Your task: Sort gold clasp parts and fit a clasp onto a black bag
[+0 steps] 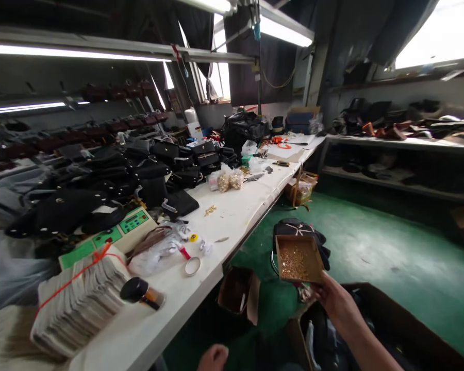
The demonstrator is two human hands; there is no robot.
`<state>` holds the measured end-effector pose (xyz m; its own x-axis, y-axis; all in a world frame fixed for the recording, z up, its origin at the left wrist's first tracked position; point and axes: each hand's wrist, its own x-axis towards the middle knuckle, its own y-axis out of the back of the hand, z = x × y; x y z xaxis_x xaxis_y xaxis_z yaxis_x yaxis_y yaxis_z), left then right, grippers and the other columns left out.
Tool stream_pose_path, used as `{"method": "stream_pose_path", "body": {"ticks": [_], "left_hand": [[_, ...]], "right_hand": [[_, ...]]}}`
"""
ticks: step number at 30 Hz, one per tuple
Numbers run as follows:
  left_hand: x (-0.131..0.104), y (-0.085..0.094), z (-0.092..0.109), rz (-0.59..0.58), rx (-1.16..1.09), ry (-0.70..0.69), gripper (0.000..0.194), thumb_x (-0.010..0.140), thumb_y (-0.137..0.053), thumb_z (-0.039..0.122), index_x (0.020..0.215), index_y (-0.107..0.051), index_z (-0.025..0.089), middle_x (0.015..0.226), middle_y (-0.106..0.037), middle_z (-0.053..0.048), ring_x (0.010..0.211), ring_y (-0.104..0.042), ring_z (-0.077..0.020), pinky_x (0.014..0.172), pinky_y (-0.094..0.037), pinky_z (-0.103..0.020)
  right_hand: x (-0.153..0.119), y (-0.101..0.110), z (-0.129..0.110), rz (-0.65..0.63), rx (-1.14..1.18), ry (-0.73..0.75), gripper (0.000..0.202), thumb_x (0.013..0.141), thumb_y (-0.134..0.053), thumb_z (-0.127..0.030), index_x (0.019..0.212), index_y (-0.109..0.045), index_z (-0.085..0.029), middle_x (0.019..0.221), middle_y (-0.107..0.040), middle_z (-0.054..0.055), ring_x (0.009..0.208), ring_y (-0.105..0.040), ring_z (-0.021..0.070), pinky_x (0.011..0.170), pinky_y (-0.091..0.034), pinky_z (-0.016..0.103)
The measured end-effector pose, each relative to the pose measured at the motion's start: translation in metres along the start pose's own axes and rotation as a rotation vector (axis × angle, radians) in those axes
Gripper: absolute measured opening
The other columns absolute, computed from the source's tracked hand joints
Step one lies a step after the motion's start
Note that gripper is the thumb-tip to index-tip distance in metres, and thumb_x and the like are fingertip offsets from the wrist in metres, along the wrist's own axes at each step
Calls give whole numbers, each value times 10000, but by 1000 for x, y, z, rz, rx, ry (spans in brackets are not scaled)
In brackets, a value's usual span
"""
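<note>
My right hand [332,296] grips the near right corner of a shallow open cardboard box [312,257]. Small gold-coloured metal pieces [294,263] lie loose over its bottom, mostly toward the left side. The box is held out above the floor, in front of a stool with dark items on it [299,229]. At the bottom edge, partly cut off, my left hand [213,357] has its fingers curled in, and nothing shows in it. It is below the table edge, apart from the box.
The long white table [232,216] carries a tied paper stack [81,299], a black-capped jar [142,292], a tape ring [192,266], bags of gold pieces [230,180] and black bags [73,211]. Open cartons stand below [237,293] and at lower right [406,319]. Shelving [402,147] lines the right.
</note>
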<state>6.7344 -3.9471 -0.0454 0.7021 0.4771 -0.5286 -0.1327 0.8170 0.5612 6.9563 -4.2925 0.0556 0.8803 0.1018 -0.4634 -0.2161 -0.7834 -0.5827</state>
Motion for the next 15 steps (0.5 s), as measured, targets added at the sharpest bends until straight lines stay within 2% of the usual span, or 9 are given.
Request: {"method": "stream_pose_path", "body": {"ticks": [3,6,9,11,15], "left_hand": [[40,14,58,-41,-107,-108,604,755,-500,660,997,-695,142,861,-659,-105,856,-636,-243,746,-521,-326],[73,26,111,-58,-118,-186,668,796,-454,684,1089,-687,131,946,-678,-116,939,-644,-253,825,-523,-340],[102,40,148,-56,-82,-237,686,818,-442,684,1145,-672,127,1067,-696,-129,1045,-648,-260,956,-496,-350],[124,49,168,-25,-67,-225,672,820,-450,666,1159,-667,128,1147,-693,-132,1095,-645,-255,1006,-472,-337],[185,59,217,30,-98,-172,602,839,-482,632,1160,-675,161,1160,-697,-104,1075,-650,-239,979,-485,-321]], "right_hand": [[63,-45,-16,-19,-27,6,580,701,-884,-444,1132,-665,-123,974,-708,85,766,-677,177,577,-558,225],[127,-87,-27,-45,-62,-5,480,771,-830,-427,1107,-667,-126,928,-699,76,731,-662,160,567,-551,220],[199,-129,-36,-97,-100,-29,384,846,-767,-397,1106,-648,-142,888,-685,56,701,-646,141,562,-540,215],[252,-156,-41,-111,-127,-57,305,890,-718,-365,1085,-637,-145,866,-676,53,680,-637,132,553,-530,210],[372,-207,-43,-137,-206,-115,244,916,-682,-347,1036,-624,-142,867,-672,61,674,-634,128,579,-538,217]]}}
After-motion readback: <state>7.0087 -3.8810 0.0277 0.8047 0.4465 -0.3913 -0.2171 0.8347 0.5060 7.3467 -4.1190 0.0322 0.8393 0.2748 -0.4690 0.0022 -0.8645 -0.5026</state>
